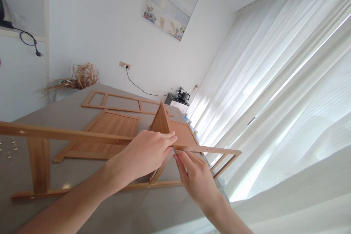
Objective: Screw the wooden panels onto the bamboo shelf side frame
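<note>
A long wooden frame [63,134] stands on its edge across the grey table [82,212]. My left hand [145,153] rests on the frame's top rail where an upright wooden panel [161,120] meets it. My right hand [196,177] pinches a small metal piece [174,150], a screw or a thin tool, against the rail right beside my left fingertips. The joint itself is mostly hidden by my fingers.
A flat wooden panel [106,131] and a ladder-like wooden frame [120,102] lie farther back on the table. Small metal fittings [8,148] lie at the left edge. Dried grass [79,76] sits at the far corner. White curtains [274,98] hang to the right.
</note>
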The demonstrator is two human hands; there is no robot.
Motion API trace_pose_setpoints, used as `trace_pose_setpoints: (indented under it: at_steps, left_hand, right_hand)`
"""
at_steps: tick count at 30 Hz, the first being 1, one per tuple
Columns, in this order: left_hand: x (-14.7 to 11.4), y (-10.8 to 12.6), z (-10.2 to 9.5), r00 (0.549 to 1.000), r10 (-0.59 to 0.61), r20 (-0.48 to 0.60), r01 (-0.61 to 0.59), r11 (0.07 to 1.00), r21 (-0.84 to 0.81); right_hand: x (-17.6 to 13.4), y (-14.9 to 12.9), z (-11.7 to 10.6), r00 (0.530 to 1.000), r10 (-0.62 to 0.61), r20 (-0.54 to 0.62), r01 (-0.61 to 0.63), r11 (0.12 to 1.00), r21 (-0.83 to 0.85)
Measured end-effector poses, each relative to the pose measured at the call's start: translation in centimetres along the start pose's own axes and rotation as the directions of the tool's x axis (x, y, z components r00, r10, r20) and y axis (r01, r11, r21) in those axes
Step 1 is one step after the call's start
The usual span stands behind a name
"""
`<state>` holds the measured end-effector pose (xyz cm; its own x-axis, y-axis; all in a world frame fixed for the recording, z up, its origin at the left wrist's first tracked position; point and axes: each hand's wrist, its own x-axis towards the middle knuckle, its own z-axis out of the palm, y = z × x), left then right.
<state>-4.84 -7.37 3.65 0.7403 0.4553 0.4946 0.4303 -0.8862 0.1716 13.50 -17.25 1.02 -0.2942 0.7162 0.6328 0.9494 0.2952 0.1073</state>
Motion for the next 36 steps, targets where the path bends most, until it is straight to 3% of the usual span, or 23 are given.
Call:
trace_pose_setpoints:
  at_steps: [15, 18, 21, 25, 27, 29, 31, 36]
  left_hand:
    - [-0.1, 0.2, -0.2, 1.000, 0.007, 0.022, -0.008, 1.000, 0.028]
    - [0.0, 0.1, -0.1, 1.000, 0.007, 0.017, -0.008, 0.999, 0.033]
    - [0.1, 0.1, -0.2, 1.000, 0.014, 0.025, -0.015, 0.999, 0.030]
    - [0.0, 0.2, -0.4, 0.999, 0.025, 0.036, -0.026, 0.999, 0.037]
    - [0.0, 0.2, -0.4, 0.999, 0.022, 0.049, -0.024, 0.999, 0.038]
    - [0.1, 0.1, -0.3, 0.999, 0.012, 0.049, -0.013, 0.999, 0.030]
    - [0.1, 0.0, -0.1, 1.000, -0.004, 0.031, 0.003, 1.000, 0.019]
    - [0.0, -0.1, 0.1, 1.000, -0.014, 0.020, 0.014, 1.000, -0.010]
  right_hand:
    - [1.3, 0.2, -1.3, 0.983, -0.169, 0.075, 0.180, 0.968, -0.178]
    - [1.3, -0.2, -1.2, 0.994, -0.059, 0.092, 0.063, 0.997, -0.047]
    - [0.9, -0.9, -0.3, 0.983, 0.143, 0.112, -0.161, 0.972, 0.171]
    - [0.4, -2.0, 1.4, 0.908, 0.368, 0.200, -0.418, 0.761, 0.495]
    - [0.2, -2.3, 2.1, 0.878, 0.420, 0.229, -0.468, 0.652, 0.596]
    - [-0.2, -2.5, 2.8, 0.866, 0.448, 0.222, -0.477, 0.607, 0.635]
    - [-0.6, -2.7, 3.3, 0.878, 0.436, 0.198, -0.456, 0.635, 0.623]
    - [-1.7, -2.9, 3.2, 0.977, 0.212, 0.027, -0.202, 0.880, 0.430]
